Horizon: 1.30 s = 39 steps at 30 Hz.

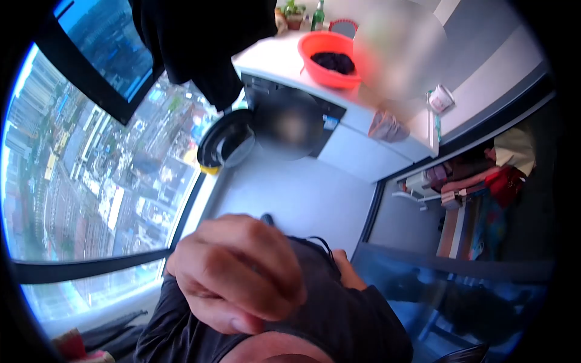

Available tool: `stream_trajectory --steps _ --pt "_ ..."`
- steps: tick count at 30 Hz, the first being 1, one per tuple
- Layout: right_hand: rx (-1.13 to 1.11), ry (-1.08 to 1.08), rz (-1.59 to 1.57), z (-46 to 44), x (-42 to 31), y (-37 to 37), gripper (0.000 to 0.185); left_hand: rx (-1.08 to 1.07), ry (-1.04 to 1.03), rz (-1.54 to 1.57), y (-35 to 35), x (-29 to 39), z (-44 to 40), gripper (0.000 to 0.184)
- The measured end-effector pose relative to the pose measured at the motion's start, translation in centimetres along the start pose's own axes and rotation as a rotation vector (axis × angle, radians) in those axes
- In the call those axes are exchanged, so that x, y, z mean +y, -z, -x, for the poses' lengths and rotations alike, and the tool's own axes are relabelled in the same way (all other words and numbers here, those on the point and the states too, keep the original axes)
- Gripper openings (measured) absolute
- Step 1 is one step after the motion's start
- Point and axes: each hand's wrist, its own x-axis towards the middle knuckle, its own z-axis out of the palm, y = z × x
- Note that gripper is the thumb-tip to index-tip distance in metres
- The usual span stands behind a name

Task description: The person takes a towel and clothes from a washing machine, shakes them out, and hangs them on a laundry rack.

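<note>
My left hand (pixel 239 272) is raised close to the camera, in front of my dark shirt (pixel 327 296). Its fingers are curled together, and whatever they may hold is hidden. Of my right side only a bare piece of arm (pixel 350 272) shows beside the shirt; the right hand itself is out of sight. Dark cloth (pixel 206 42) hangs at the top, beyond the raised hand. On the white counter (pixel 266 57) stands an orange-red basin (pixel 330 42) with dark fabric (pixel 333 62) in it.
A black basin (pixel 227 139) is between the window (pixel 91 181) and the counter's front. A cloth (pixel 387 127) hangs over the counter edge near a white cup (pixel 440 98). A green bottle (pixel 318 17) stands at the back. Clothes (pixel 505 181) are beyond the right door frame.
</note>
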Motion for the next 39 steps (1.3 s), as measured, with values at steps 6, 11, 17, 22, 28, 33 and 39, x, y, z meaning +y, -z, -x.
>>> stream_trajectory --steps 6,11,17,22,28,33,39 --pt "0.145 -0.093 -0.591 -5.6 -11.4 6.5 0.016 -0.097 -0.137 0.089 3.1 -0.4 -4.8 0.014" --pt "0.233 0.431 -0.481 -9.0 -23.3 14.9 0.016 -0.133 -0.264 0.051 7.5 -2.9 -6.3 0.017" --pt "0.046 0.87 -0.601 -7.7 -41.2 29.5 0.016 0.415 -0.502 -1.226 13.6 1.4 -9.5 0.025" --pt "0.009 1.373 -0.527 -3.1 -56.7 43.4 0.018 0.799 -0.481 -1.656 18.3 5.7 -16.6 0.034" --pt "0.089 1.79 -0.459 2.6 -73.3 53.5 0.026 0.855 -0.3 -1.788 21.7 8.5 -22.8 0.05" --pt "-0.019 1.873 -0.669 8.4 -84.3 55.8 0.034 0.993 -0.248 -1.751 20.0 8.0 -25.7 0.049" --pt "-0.429 1.855 -0.754 12.5 -88.6 55.2 0.034 1.162 -0.418 -1.351 19.0 9.5 -26.9 0.059"
